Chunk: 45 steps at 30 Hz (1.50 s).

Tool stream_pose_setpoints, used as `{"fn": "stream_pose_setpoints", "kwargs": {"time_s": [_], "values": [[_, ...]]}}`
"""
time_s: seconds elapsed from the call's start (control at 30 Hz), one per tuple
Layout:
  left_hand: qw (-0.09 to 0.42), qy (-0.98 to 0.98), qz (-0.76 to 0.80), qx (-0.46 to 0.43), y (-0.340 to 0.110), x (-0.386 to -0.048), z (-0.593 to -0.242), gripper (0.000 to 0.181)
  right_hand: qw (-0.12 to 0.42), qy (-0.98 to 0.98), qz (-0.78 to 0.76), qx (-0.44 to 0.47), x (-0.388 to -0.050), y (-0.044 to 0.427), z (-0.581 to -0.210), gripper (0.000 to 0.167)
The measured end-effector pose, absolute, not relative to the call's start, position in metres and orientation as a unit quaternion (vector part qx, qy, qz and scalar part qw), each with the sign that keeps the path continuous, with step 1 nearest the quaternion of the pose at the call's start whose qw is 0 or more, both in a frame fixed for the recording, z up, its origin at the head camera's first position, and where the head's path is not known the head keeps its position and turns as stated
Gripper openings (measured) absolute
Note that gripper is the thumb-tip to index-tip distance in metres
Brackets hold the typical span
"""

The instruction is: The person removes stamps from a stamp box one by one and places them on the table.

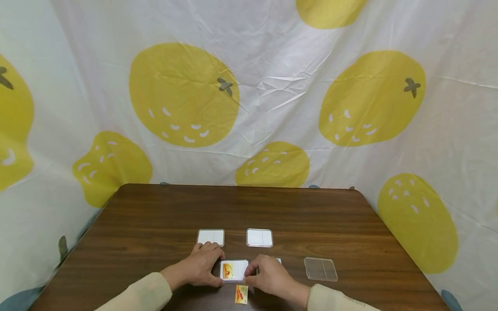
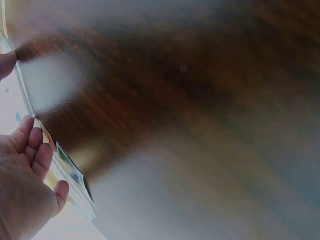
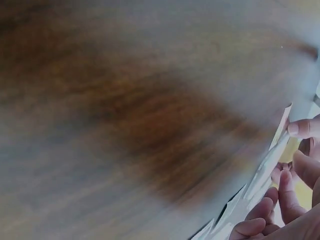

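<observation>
Between both hands on the table lies a flat clear case [image 1: 238, 276] with a white insert. A small orange-and-yellow stamp-like picture [image 1: 228, 271] sits in its left half; the right half shows white. My left hand [image 1: 203, 264] holds the case's left end, thumb at the near side and fingers at the far side. The right hand [image 1: 269, 275] has its thumb and index finger at the right edge, gripping it. Just in front of the case is a second stamp-like picture [image 1: 241, 294], red and yellow. Beneath the right hand, a bluish corner [image 1: 278, 261] of something peeks out, mostly hidden.
Two clear cases with white inserts stand farther back, a left one [image 1: 210, 236] partly behind the left hand and a right one [image 1: 259, 238]. A transparent case piece [image 1: 320, 269] lies to the right. The brown wooden table [image 1: 241, 207] meets a lemon-patterned curtain [image 1: 268, 116].
</observation>
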<state>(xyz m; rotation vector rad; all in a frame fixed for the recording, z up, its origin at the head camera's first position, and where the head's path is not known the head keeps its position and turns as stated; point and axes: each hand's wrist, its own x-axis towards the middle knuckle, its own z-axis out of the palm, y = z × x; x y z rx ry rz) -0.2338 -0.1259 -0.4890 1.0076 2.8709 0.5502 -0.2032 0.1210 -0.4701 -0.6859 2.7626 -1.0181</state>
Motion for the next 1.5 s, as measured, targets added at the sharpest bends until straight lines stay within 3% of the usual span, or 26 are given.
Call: {"fn": "stream_pose_setpoints", "kwargs": {"time_s": [0.5, 1.2, 1.5], "values": [[0.026, 0.929, 0.177, 0.324, -0.124, -0.234, -0.49, 0.052, 0.041, 0.907, -0.352, -0.227, -0.219, 0.122, -0.469, 0.02], [0.028, 0.931, 0.173, 0.32, -0.124, -0.234, -0.491, 0.053, 0.01, 0.908, -0.356, -0.221, -0.234, 0.117, -0.465, 0.018], [0.037, 0.93, 0.176, 0.319, -0.125, -0.234, -0.49, 0.053, 0.024, 0.913, -0.35, -0.208, -0.24, 0.114, -0.466, 0.019]]}}
